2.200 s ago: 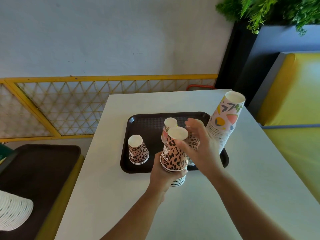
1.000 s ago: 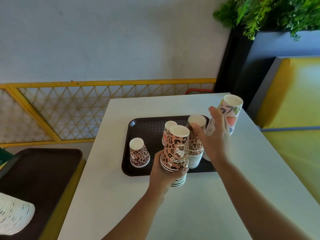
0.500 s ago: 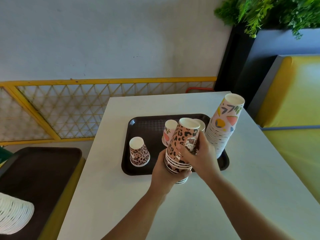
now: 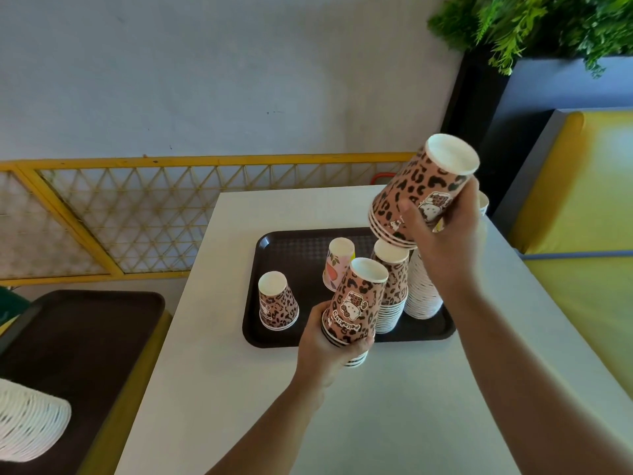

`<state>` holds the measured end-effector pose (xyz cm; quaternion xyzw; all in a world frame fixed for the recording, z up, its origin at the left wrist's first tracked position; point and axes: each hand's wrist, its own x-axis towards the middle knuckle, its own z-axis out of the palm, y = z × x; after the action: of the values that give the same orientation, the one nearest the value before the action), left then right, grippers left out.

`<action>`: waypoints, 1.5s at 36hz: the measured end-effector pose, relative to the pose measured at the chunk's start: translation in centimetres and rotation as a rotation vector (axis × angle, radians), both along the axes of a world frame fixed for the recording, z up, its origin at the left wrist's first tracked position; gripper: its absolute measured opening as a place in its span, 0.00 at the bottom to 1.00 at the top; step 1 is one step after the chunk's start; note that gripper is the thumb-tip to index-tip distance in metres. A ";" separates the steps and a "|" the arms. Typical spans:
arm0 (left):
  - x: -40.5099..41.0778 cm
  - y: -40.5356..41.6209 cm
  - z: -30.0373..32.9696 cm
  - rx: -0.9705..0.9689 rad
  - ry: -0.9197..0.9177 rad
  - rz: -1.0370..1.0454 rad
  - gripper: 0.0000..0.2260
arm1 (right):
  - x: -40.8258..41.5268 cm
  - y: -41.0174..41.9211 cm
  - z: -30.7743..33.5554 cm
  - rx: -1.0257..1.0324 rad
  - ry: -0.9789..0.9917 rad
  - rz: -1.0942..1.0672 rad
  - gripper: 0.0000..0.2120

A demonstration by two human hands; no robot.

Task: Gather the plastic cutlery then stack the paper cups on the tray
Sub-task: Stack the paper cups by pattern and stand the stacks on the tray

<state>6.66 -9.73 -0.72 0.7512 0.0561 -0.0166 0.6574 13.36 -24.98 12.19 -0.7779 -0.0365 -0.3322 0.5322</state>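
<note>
My right hand [image 4: 445, 234] grips a short stack of leopard-print cups [image 4: 419, 190], upside down and tilted, raised above the dark tray [image 4: 294, 255]. My left hand [image 4: 325, 344] holds another upside-down leopard stack [image 4: 356, 303] at the tray's near edge. On the tray stand a short leopard stack [image 4: 275, 303] at the left, a pastel-print cup [image 4: 337, 260], a taller leopard stack [image 4: 392, 289] and a tall stack [image 4: 423, 293] partly hidden behind my right arm. No cutlery is visible.
The white table [image 4: 376, 406] has a yellow lattice fence [image 4: 137, 214] to its left and a yellow bench [image 4: 582, 200] to its right. A second dark tray [image 4: 85, 337] lies lower left, with a white ribbed stack [image 4: 27, 426] at the frame's edge. Plants [image 4: 531, 22] hang top right.
My right hand has pulled several cups off the top of the stack in my left hand and lifted them up and to the right. My left hand stayed in place.
</note>
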 end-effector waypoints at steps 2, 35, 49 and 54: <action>0.1 0.1 -0.1 0.023 0.001 -0.001 0.31 | 0.6 -0.1 -1.0 -0.041 0.047 -0.020 0.37; 0.6 0.1 1.5 0.027 0.015 -0.050 0.32 | -3.3 2.9 -8.1 -0.085 0.342 0.215 0.26; -0.1 0.1 0.7 0.115 0.021 -0.060 0.31 | -1.5 0.7 -0.4 0.082 0.032 0.147 0.29; -0.2 0.3 0.8 0.119 0.020 -0.033 0.30 | 0.2 0.2 0.3 0.002 -0.029 -0.007 0.32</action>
<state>6.42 -9.43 0.11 0.7896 0.0511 -0.0319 0.6106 13.58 -24.82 12.47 -0.7727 -0.0411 -0.3454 0.5310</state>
